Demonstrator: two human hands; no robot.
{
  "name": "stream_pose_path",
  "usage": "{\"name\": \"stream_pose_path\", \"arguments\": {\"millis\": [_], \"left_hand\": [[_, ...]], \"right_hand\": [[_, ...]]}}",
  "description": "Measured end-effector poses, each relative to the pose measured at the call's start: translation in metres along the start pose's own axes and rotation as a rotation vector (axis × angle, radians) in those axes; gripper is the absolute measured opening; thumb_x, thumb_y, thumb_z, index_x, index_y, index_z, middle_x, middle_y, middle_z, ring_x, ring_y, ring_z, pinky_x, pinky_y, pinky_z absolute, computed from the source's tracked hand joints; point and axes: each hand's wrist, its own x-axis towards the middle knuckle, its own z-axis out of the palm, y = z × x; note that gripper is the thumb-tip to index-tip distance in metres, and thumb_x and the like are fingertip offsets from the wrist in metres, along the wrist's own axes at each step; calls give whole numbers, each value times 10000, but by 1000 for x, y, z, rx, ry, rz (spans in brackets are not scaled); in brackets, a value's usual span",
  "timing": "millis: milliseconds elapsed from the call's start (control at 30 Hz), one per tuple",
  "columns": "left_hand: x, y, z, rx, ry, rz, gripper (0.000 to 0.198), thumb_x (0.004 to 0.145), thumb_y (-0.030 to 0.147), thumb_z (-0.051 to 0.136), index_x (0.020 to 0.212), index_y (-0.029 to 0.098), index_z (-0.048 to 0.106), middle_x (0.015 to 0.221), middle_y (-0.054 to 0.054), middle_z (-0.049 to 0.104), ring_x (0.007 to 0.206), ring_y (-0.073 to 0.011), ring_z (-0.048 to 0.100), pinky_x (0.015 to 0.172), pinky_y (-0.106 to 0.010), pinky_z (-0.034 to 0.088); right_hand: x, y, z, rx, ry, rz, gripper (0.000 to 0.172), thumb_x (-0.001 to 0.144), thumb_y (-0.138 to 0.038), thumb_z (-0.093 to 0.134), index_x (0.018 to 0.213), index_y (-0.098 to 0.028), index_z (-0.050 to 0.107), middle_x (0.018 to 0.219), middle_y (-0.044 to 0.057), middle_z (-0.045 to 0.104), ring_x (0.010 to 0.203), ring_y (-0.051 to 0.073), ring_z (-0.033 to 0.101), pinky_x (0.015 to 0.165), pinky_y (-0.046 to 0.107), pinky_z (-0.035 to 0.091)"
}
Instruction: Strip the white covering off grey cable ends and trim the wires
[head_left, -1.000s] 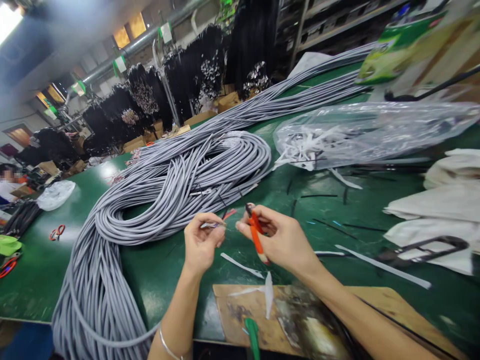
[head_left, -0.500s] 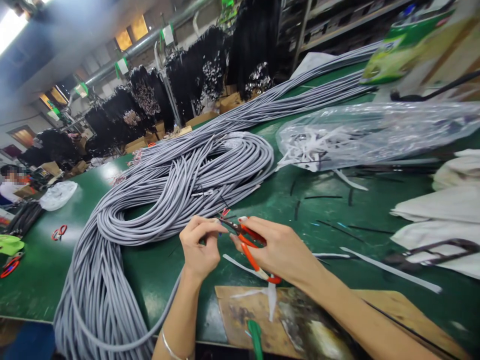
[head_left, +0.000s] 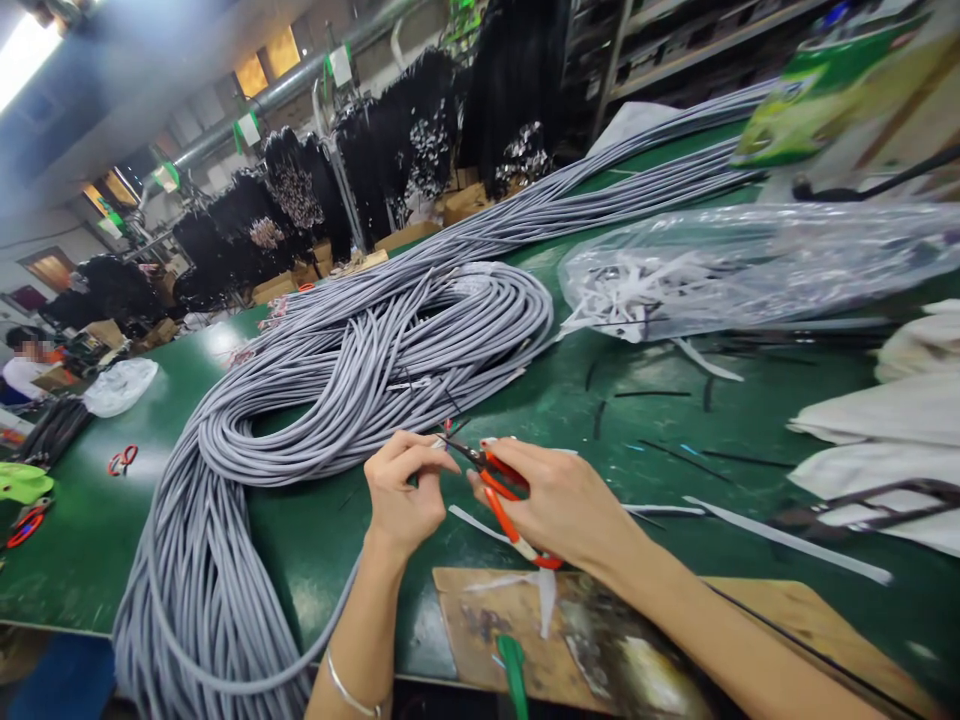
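My left hand point(head_left: 407, 490) is closed in a pinch around the end of a grey cable point(head_left: 341, 600), which runs up from the bundle past my left wrist. My right hand point(head_left: 562, 500) grips orange-handled scissors point(head_left: 499, 490) by the handles. Their dark blades point left and meet the cable end at my left fingertips. Small red and white bits show there, but the fingers hide most of the end. Behind both hands, a large coiled bundle of grey cables point(head_left: 375, 390) lies on the green table point(head_left: 307, 540).
A clear plastic bag point(head_left: 750, 270) of white strips lies at right, with loose black and white strips nearby. White gloves point(head_left: 885, 430) lie at the right edge. In front are a stained board point(head_left: 472, 610) and a green handle point(head_left: 512, 670). Red-handled scissors point(head_left: 122, 460) lie at left.
The scissors' blades have moved slightly left, closer to the left fingertips. Both hands keep their grip, and the whole view has shifted a little.
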Motion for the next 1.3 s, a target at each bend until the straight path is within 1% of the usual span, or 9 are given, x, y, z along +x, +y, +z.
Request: {"name": "stream_pose_path", "arguments": {"millis": [233, 433, 567, 667, 767, 867, 1000, 1133, 1300], "left_hand": [[2, 3, 5, -230, -9, -428, 81, 657, 102, 567, 628, 173, 540, 565, 35, 537, 433, -72, 486, 434, -186, 379], [10, 3, 6, -454, 86, -658, 307, 547, 180, 707, 769, 177, 495, 529, 86, 517, 362, -56, 484, 360, -148, 333], [8, 5, 10, -422, 55, -658, 239, 533, 160, 713, 734, 152, 584, 529, 39, 596, 434, -96, 571, 408, -165, 404], [4, 7, 18, -376, -4, -640, 109, 541, 144, 700, 639, 129, 657, 551, -5, 644, 464, -102, 586, 447, -181, 441], [0, 6, 24, -369, -40, -648, 62, 576, 174, 691, 614, 127, 680, 512, -6, 635, 438, -108, 578, 424, -188, 432], [-1, 3, 26, -359, -29, -634, 83, 634, 213, 656, 632, 133, 675, 476, 6, 611, 421, -118, 579, 412, -193, 429], [-2, 1, 24, -227, 20, -551, 91, 678, 206, 610, 640, 142, 663, 558, -12, 652, 493, -130, 612, 484, -208, 468], [-2, 2, 20, -49, -104, -382, 105, 703, 184, 586, 678, 145, 680, 609, -22, 674, 563, -131, 605, 548, -212, 466], [-1, 2, 20, 12, -169, -391, 128, 714, 196, 567, 671, 139, 674, 636, -31, 680, 593, -133, 607, 553, -206, 457]], "right_hand": [[0, 1, 0, 1, 17, 18, 149, 698, -229, 455, 550, -220, 461, 505, 13, 576, 439, 131, 504, 469, 244, 359], [6, 1, -9, 289, 157, 190, 326, 764, -338, 465, 471, -224, 380, 396, -22, 465, 362, 101, 428, 407, 232, 331], [15, -3, -16, 623, 108, 412, 351, 616, -522, 646, 599, -224, 462, 521, -9, 582, 451, 136, 548, 448, 241, 441], [19, -7, -14, 777, 121, 487, 436, 506, -529, 729, 659, -224, 456, 653, 26, 658, 556, 170, 616, 534, 280, 508], [20, -7, -11, 889, 268, 568, 427, 549, -539, 710, 643, -223, 440, 583, 1, 616, 495, 149, 591, 492, 270, 506], [19, -5, -11, 1006, 251, 592, 434, 521, -520, 741, 628, -215, 452, 510, -39, 538, 428, 124, 547, 431, 246, 493], [18, -5, -13, 1009, 180, 531, 418, 523, -500, 749, 632, -206, 472, 527, -46, 511, 443, 111, 528, 458, 245, 501], [17, -5, -13, 860, 96, 469, 398, 552, -520, 718, 647, -192, 513, 576, -12, 554, 493, 115, 515, 484, 247, 473], [17, -3, -8, 829, 127, 537, 411, 580, -564, 665, 608, -199, 478, 557, -10, 522, 491, 121, 506, 488, 261, 464]]}}
